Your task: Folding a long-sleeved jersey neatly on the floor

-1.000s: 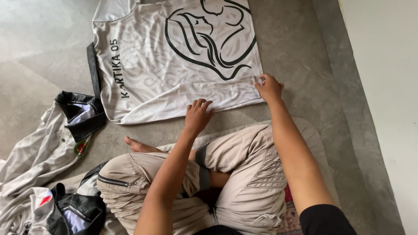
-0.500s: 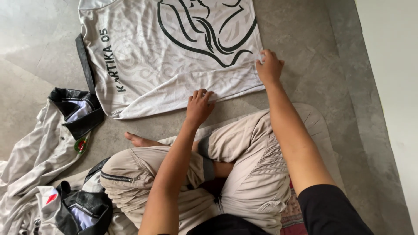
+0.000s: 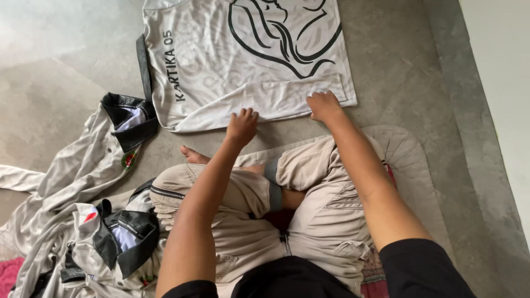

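Right hand (image 3: 324,106) — left hand (image 3: 242,126) too — presses shirt (image 3: 232,60) hem (nearest edge).

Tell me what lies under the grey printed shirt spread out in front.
The grey printed shirt lies on the grey floor; a black strip peeks out at its left edge. Anything else beneath is covered.

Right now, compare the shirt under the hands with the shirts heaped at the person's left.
The spread shirt lies flat on the floor, back up, showing a large black line drawing; the heaped shirts are crumpled, black collars showing. The left hand and right hand press the spread shirt's near edge; nothing touches the heap. Both share pale patterned fabric.
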